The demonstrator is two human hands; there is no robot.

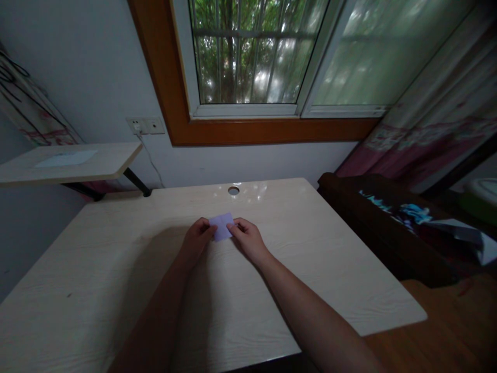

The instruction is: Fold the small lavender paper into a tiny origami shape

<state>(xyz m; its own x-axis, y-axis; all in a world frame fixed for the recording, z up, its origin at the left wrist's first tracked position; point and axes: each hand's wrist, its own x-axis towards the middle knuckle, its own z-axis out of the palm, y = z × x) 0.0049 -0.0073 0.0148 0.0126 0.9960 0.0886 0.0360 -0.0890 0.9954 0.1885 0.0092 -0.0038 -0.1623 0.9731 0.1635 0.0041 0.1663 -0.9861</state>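
A small purple square of paper [221,226] is held between my two hands, a little above or on the pale wooden desk [330,269]; I cannot tell which. My left hand [197,237] pinches its left edge, thumb on top and fingers curled behind. On the right edge, my right hand [248,237] grips it the same way, with the thumb pressed on its face. Faint lines run across the paper, too small to make out as creases or marks. The fingers behind the sheet are partly hidden.
A raised shelf [116,165] on black legs stands at the desk's left, with a pale sheet [66,158] on it. A round cable hole [233,190] lies near the back edge. A white cord [151,158] hangs from the wall socket [135,125]. Dark furniture [361,228] stands right of the desk.
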